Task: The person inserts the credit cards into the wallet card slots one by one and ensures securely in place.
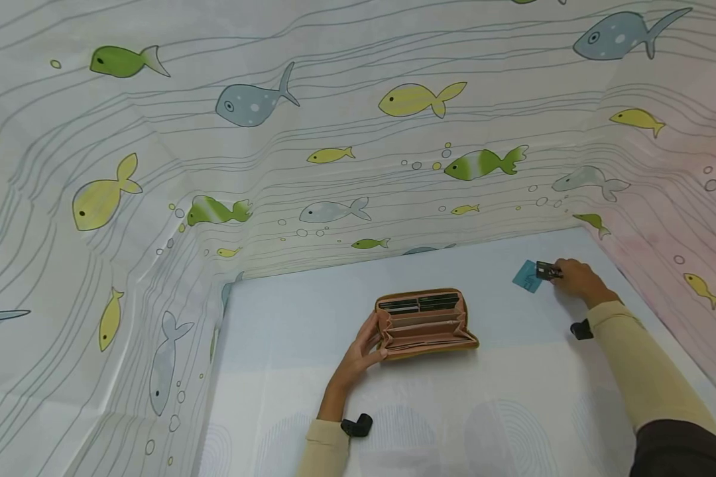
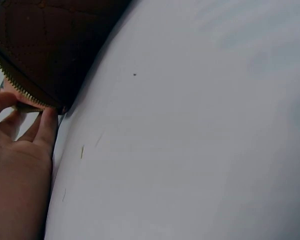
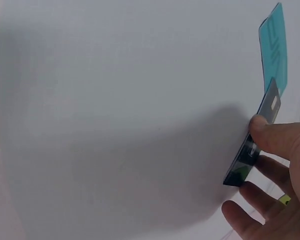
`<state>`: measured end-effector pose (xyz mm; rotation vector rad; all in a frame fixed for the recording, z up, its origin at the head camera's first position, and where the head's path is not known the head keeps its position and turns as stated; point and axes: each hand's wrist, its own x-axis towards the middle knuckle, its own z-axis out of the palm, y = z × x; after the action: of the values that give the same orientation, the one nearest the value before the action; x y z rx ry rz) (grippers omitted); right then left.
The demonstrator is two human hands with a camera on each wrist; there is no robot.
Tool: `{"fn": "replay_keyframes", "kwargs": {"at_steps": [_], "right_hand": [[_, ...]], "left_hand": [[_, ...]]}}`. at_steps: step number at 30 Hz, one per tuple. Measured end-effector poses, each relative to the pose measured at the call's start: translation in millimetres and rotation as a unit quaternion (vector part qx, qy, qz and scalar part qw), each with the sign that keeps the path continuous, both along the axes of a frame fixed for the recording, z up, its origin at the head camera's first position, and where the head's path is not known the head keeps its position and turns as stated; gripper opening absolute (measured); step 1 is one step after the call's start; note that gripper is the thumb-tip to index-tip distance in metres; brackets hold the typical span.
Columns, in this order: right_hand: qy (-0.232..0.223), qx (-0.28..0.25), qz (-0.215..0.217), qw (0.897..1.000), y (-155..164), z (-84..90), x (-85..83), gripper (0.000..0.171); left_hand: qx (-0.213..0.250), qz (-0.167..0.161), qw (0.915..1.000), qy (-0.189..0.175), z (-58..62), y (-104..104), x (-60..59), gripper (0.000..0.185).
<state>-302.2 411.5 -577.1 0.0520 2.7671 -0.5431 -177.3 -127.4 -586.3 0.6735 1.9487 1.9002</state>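
An unzipped wallet (image 1: 423,329) stands open on the white surface, its pinkish-tan compartments facing up and several dark cards (image 1: 438,302) tucked in the far slots. At its left end my left hand (image 1: 353,361) grips the edge, thumb at the near corner. The left wrist view shows the wallet's quilted dark brown outside (image 2: 45,45) and gold zipper teeth. Out to the right, my right hand (image 1: 581,281) pinches a dark card (image 3: 250,147) between thumb and fingers. A flat blue card (image 1: 526,276) lies just beyond, partly overlapped by the dark one.
A white tabletop (image 1: 310,318) with pale patterned patches near the front carries these things. Paper walls printed with fish (image 1: 334,212) rise at its back, left and right sides. Small black devices (image 1: 357,425) are worn at both wrists.
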Motion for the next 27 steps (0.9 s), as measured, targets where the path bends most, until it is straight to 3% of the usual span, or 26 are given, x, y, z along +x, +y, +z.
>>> {"fn": "replay_keyframes", "kwargs": {"at_steps": [5, 14, 21, 27], "right_hand": [[0.009, -0.001, -0.014, 1.0, 1.5, 1.7, 2.9, 0.046], [-0.008, 0.004, -0.051, 0.999, 5.8, 6.2, 11.4, 0.061], [0.004, -0.019, -0.091, 0.996, 9.7, -2.5, 11.2, 0.065], [0.029, -0.043, -0.084, 0.995, 9.2, -2.4, 15.8, 0.057]], "left_hand": [[0.001, -0.003, 1.0, -0.002, -0.5, -0.6, -0.6, 0.081], [0.009, 0.007, 0.9999, -0.005, -30.2, -2.6, -6.2, 0.081], [0.017, 0.01, 0.9998, -0.005, -31.0, -3.0, -6.7, 0.081], [0.009, 0.007, 0.9999, -0.007, -29.1, -2.0, -6.3, 0.081]]}}
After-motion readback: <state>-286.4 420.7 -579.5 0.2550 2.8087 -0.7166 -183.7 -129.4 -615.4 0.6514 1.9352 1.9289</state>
